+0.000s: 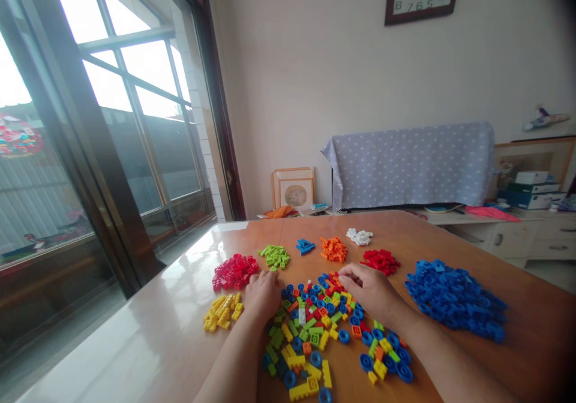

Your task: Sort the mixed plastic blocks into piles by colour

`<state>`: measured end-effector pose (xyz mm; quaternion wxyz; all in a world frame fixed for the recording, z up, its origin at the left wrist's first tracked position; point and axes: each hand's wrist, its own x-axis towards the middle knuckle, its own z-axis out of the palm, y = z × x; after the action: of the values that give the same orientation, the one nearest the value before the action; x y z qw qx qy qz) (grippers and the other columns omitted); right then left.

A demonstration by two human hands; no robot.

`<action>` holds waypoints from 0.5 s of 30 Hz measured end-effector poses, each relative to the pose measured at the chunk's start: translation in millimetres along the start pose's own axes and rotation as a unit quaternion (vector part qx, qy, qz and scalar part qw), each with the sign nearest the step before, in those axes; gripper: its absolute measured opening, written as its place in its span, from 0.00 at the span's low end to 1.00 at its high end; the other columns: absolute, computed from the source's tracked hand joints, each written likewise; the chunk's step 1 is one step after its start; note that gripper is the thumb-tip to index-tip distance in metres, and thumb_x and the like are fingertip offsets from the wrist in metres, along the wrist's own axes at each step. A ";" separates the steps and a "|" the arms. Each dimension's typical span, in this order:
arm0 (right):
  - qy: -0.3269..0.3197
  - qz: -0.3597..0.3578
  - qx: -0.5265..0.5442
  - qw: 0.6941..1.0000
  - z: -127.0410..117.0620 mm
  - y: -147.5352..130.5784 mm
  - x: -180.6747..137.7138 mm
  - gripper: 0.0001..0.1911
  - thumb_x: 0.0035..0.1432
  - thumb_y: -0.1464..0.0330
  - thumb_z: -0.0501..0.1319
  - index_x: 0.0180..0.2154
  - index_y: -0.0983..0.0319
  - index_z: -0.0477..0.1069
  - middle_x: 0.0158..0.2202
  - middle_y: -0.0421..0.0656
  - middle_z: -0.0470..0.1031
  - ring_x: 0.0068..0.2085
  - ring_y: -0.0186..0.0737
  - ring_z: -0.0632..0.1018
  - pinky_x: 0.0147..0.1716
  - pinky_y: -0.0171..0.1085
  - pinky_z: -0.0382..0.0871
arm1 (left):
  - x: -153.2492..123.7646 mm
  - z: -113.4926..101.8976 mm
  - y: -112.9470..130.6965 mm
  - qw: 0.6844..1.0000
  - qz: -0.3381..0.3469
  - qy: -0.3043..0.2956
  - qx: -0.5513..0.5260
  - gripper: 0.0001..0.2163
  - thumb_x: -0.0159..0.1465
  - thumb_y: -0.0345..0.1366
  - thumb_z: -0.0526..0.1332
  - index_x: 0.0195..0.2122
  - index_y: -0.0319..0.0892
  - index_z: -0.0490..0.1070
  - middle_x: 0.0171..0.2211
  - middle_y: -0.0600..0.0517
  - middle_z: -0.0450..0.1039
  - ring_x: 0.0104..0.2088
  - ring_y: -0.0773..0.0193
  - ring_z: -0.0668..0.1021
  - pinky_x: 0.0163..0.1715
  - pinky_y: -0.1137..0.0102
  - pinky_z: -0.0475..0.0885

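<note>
A mixed heap of toy building bricks and blue wheel-like rings [310, 325] spreads between my two forearms. My left hand [263, 292] is at the heap's left edge, next to a pile of pinkish-red bricks [234, 272]. Its fingers are curled downward, and what they hold, if anything, is hidden. At the heap's far right edge, my right hand [366, 284] has thumb and fingers drawn together beside some orange bricks [333, 280]. I cannot make out anything between them. Yellow bricks [222, 312] lie left of my left wrist.
Sorted piles stand farther back: lime green [275, 256], small blue [305, 246], orange [333, 250], white [359, 236] and red [380, 261]. A large blue pile [454, 298] lies right of my right forearm. The glossy table [148, 331] reaches toward a cloth-covered object [414, 166].
</note>
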<state>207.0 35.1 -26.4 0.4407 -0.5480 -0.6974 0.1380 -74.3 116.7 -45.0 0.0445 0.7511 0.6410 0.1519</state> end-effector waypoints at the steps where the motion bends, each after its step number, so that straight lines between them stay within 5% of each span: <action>1: 0.000 0.000 -0.001 1.000 -0.5 -0.6 -0.1 0.11 0.62 0.61 0.57 0.36 0.60 0.75 0.29 0.39 0.75 0.31 0.37 0.74 0.32 0.34 0.65 | -0.5 -0.6 1.0 1.000 0.001 -0.007 -0.002 0.17 0.67 0.39 0.48 0.50 0.52 0.74 0.54 0.49 0.73 0.55 0.47 0.70 0.51 0.55 0.67; 8: -0.016 0.007 0.002 1.000 -2.3 -1.5 -1.7 0.13 0.63 0.60 0.56 0.36 0.60 0.75 0.28 0.39 0.75 0.31 0.37 0.74 0.31 0.34 0.64 | 2.5 5.6 0.7 0.998 -0.006 -0.060 -0.031 0.23 0.68 0.43 0.46 0.63 0.57 0.62 0.69 0.59 0.56 0.71 0.47 0.47 0.65 0.39 0.41; 15: -0.009 0.018 -0.011 1.000 -3.9 0.7 -0.2 0.15 0.64 0.59 0.55 0.36 0.60 0.75 0.28 0.39 0.75 0.30 0.37 0.73 0.31 0.34 0.64 | 4.8 8.0 1.4 0.995 -0.002 -0.087 -0.051 0.26 0.70 0.52 0.42 0.68 0.56 0.54 0.70 0.58 0.53 0.72 0.49 0.42 0.65 0.39 0.35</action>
<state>210.4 34.1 -24.7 0.4258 -0.5643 -0.6927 0.1433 -70.0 122.2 -51.4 0.1385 0.7571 0.6274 0.1182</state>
